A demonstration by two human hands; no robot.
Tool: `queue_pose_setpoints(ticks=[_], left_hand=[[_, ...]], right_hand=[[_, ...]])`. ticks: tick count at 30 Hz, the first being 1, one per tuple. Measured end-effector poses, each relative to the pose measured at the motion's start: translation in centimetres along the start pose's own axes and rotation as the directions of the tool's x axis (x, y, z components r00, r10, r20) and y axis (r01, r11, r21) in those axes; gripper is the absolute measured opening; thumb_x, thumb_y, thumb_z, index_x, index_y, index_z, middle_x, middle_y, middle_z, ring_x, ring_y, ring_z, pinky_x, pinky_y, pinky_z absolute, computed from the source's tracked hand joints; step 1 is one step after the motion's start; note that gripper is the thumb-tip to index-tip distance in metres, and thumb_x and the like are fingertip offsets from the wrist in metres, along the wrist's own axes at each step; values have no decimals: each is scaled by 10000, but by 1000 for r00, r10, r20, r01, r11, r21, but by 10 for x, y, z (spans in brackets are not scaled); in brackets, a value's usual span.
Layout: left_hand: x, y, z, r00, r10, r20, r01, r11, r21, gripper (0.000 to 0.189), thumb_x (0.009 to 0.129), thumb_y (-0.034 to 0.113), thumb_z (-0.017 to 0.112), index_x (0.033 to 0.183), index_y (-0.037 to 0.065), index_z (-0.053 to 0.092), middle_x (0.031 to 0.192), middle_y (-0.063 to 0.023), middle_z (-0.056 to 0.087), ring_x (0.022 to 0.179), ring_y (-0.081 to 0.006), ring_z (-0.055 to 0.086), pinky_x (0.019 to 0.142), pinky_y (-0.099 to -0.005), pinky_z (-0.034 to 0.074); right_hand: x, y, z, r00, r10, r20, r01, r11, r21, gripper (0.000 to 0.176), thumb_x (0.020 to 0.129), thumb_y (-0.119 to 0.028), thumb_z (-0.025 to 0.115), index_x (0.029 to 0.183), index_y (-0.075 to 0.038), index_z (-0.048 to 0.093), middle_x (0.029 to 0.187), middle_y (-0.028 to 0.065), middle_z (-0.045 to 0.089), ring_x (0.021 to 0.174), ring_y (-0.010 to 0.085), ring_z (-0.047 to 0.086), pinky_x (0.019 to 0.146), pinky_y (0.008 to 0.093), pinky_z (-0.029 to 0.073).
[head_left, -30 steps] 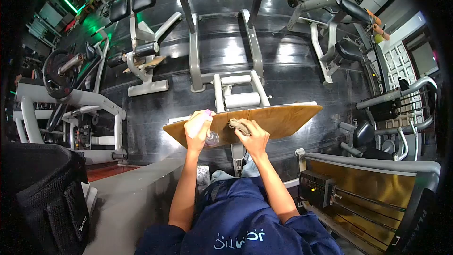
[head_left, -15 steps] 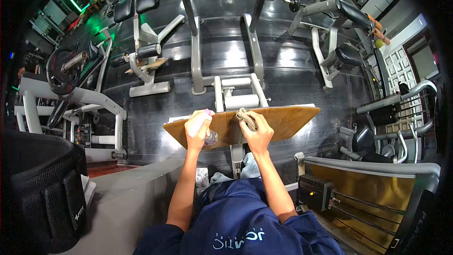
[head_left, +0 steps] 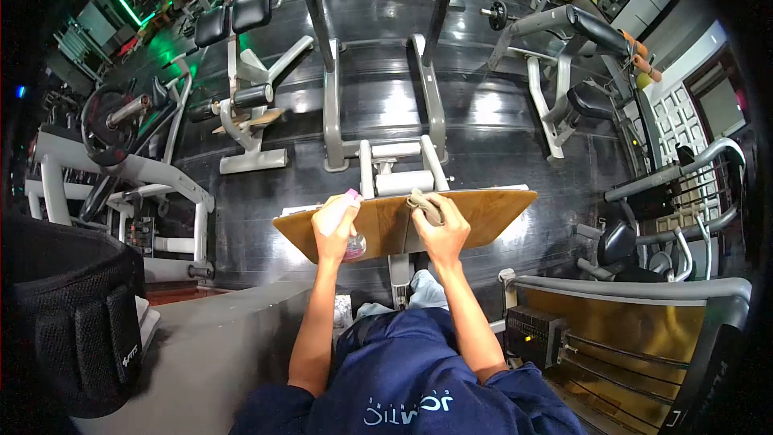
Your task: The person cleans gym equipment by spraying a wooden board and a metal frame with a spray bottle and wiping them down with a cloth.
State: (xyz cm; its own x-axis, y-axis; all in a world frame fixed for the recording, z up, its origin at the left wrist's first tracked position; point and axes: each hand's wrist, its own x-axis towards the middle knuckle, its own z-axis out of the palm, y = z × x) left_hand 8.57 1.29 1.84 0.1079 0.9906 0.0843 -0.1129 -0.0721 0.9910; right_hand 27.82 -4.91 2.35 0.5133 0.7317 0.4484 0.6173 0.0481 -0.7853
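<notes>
My left hand (head_left: 332, 224) is wrapped round a clear spray bottle (head_left: 355, 247) with a pink top; its neck is hidden by my fingers. My right hand (head_left: 444, 228) is closed on a bunched greyish-tan cloth (head_left: 422, 205) at the upper edge of a wooden board (head_left: 491, 215). The board is brown, wide and tilted, and it sits on a grey metal frame (head_left: 404, 184). Both hands are over the board, left hand on its left half, right hand just right of its middle seam.
A black lifting belt (head_left: 76, 314) stands on a grey surface (head_left: 201, 346) at my left. To the right is a machine frame with a grey rail (head_left: 628, 287). A padded bench (head_left: 233, 16), a plate-loaded machine (head_left: 109, 125) and another bench (head_left: 600, 24) stand around on the black floor.
The view has shifted slightly, so the board and hands appear a little lower. Both hands keep their hold on the spray bottle and the cloth.
</notes>
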Motion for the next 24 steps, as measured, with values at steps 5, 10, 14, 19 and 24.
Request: queue_pose_setpoints(ticks=[5, 10, 14, 19, 24], left_hand=[[3, 12, 29, 993, 62, 101, -76, 988, 138, 143, 863, 41, 662, 974, -33, 712, 921, -76, 696, 558, -79, 576, 507, -231, 451], [7, 11, 51, 982, -16, 186, -6, 993, 114, 159, 875, 79, 661, 987, -21, 715, 911, -78, 692, 556, -89, 590, 512, -240, 461], [5, 13, 63, 974, -73, 215, 57, 995, 78, 159, 876, 71, 661, 993, -24, 713, 925, -80, 689, 551, -87, 590, 500, -232, 459], [3, 8, 67, 981, -17, 193, -7, 992, 124, 149, 870, 40, 652, 985, -34, 712, 949, -107, 698, 634, -136, 642, 559, -250, 501], [5, -7, 62, 958, 173, 231, -215, 961, 172, 162, 850, 22, 650, 988, -37, 712, 949, -140, 712, 841, -231, 679, 749, -314, 535]], right_hand=[[-19, 19, 5, 997, 9, 76, -6, 999, -40, 289, 695, -168, 786, 970, -148, 700, 862, 39, 686, 737, 258, 682, 653, 358, 530], [-24, 35, -7, 993, 49, 112, -37, 994, -105, 270, 695, -191, 784, 954, -158, 712, 847, 29, 687, 728, 247, 682, 651, 361, 532], [-1, 23, -18, 998, 57, 32, -55, 998, -36, 245, 701, -149, 778, 939, -133, 722, 847, 42, 697, 750, 227, 693, 674, 339, 540], [8, 11, -20, 999, 44, 17, -45, 999, 23, 231, 711, -67, 759, 935, -62, 707, 885, 71, 714, 770, 192, 697, 704, 305, 538], [-10, 27, -15, 994, 52, 94, -46, 996, -73, 293, 669, -103, 801, 946, -96, 705, 837, 61, 695, 738, 233, 689, 673, 334, 543]])
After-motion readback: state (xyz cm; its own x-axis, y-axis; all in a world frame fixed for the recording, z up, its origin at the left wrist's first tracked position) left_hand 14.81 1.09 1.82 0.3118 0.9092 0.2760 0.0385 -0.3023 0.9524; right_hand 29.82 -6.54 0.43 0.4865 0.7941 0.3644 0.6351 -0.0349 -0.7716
